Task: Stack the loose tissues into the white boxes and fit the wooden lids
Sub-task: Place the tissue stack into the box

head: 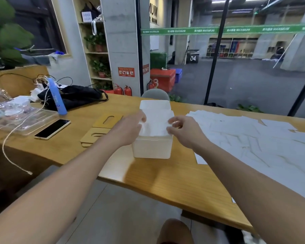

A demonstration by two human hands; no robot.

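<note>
Lowering a tissue stack (156,123) into the near white box (152,146) at table (165,175) centre: left hand (130,128) and right hand (182,131) pinch its ends. Uneven release could crumple sheets; wooden lids (102,127) wait at 9 o'clock.

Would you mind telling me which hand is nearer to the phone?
Left. The left hand is at the white box's left side, toward the phone; the right hand is at the box's far side.
</note>
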